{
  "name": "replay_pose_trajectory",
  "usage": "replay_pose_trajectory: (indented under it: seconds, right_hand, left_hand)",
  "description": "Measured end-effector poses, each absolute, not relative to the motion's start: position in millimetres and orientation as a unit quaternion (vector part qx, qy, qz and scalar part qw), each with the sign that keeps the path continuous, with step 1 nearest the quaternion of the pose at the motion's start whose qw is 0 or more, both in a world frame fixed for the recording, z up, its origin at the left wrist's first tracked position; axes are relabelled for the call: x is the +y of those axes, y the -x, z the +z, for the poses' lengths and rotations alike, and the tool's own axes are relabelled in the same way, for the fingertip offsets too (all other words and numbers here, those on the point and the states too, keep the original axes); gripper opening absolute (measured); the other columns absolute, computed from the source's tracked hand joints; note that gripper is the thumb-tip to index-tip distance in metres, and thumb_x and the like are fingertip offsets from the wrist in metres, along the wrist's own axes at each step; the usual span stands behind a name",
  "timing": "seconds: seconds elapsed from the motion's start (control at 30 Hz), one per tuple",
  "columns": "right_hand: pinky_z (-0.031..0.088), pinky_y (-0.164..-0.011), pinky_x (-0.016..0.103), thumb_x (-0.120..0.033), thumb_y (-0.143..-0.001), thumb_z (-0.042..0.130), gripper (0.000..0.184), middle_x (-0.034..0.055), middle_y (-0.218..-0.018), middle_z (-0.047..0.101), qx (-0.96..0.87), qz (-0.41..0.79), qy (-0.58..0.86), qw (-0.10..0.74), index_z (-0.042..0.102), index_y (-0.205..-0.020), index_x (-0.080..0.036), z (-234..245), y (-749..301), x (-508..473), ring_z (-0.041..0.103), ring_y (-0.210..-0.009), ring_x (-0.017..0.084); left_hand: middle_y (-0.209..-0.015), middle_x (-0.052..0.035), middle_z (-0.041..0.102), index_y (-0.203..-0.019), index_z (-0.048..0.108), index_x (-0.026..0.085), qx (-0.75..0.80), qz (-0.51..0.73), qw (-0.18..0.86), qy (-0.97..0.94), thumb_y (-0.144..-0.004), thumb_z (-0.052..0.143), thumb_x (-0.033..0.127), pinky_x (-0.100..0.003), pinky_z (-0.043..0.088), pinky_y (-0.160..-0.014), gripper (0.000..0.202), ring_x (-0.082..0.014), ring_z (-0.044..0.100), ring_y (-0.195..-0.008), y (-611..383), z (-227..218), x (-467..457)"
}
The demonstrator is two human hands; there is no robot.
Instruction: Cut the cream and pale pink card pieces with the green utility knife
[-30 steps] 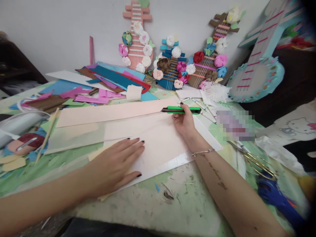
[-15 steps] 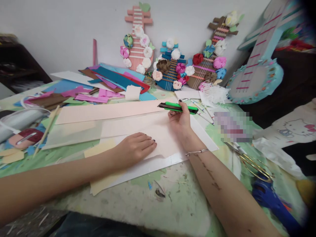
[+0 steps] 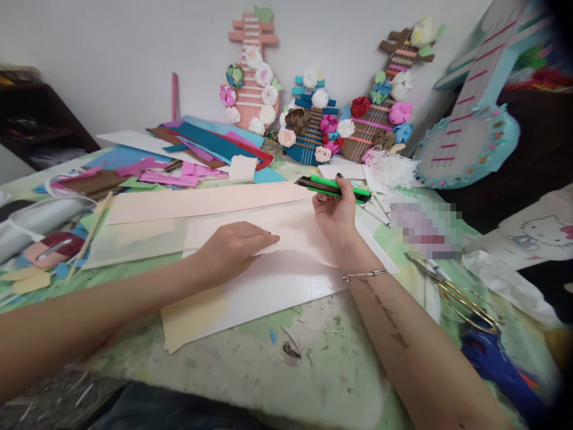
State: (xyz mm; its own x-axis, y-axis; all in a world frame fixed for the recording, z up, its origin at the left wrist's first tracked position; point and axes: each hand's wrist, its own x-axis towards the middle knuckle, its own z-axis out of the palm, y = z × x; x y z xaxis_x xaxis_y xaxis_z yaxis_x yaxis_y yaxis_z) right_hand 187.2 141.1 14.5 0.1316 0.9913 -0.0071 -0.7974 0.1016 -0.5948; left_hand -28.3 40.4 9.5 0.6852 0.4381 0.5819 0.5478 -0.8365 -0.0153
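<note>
My right hand (image 3: 335,209) grips a green utility knife (image 3: 333,187) above the far side of the paper, its dark blade end pointing left. My left hand (image 3: 235,248) has its fingers together at the near edge of a pale pink paper sheet (image 3: 295,230), which bows up beside the fingertips; the thumb is mostly hidden. Under that sheet lies a white board (image 3: 277,292) with a yellowish left end (image 3: 192,313). Beyond it a long pale pink strip (image 3: 206,202) stretches across the table.
Coloured paper scraps (image 3: 215,140) are heaped at the back left. Several flower-trimmed paper instruments (image 3: 308,128) lean on the wall. Scissors (image 3: 465,301) and a blue glue gun (image 3: 496,364) lie at the right. A thin wooden stick (image 3: 89,236) rests at the left.
My left hand has gone from lying flat on the pale sheet to holding its near edge, which has risen and shifted away. My right hand moved slightly right with the knife.
</note>
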Motion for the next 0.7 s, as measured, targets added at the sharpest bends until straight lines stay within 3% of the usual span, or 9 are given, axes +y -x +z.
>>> replay_pose_trajectory:
  seconds: [0.2, 0.4, 0.7]
  right_hand:
    - [0.042, -0.043, 0.018, -0.026, -0.072, 0.067, 0.02, -0.0097, -0.053, 0.051, -0.212, 0.624, 0.203, 0.725, 0.048, -0.066, -0.022, 30, -192, 137, 0.041, -0.039, 0.004]
    - [0.042, -0.042, 0.018, -0.024, -0.074, 0.064, 0.018, -0.0092, -0.054, 0.051, -0.205, 0.618, 0.196, 0.733, 0.048, -0.066, -0.022, 40, -199, 136, 0.04, -0.039, 0.004]
    - [0.04, -0.04, 0.017, -0.022, -0.076, 0.062, 0.019, -0.0095, -0.054, 0.05, -0.194, 0.602, 0.207, 0.747, 0.045, -0.067, -0.022, 43, -202, 135, 0.038, -0.039, 0.004]
  left_hand:
    - [-0.096, -0.0037, 0.075, -0.102, 0.07, 0.02, -0.354, -0.316, 0.0, 0.88, -0.095, 0.045, 0.031, -0.026, 0.055, -0.074, 0.028, -0.017, 0.071, -0.085, 30, 9, 48]
    - [-0.087, -0.0028, 0.076, -0.088, 0.074, 0.018, -0.445, -0.395, -0.097, 0.798, -0.091, 0.054, 0.034, -0.023, 0.055, -0.065, 0.025, -0.017, 0.071, -0.074, 26, 1, 45]
    - [-0.103, -0.0076, 0.073, -0.112, 0.066, 0.02, -0.257, -0.391, -0.062, 0.882, -0.084, 0.063, 0.028, -0.027, 0.056, -0.078, 0.029, -0.0185, 0.07, -0.092, 18, -8, 47]
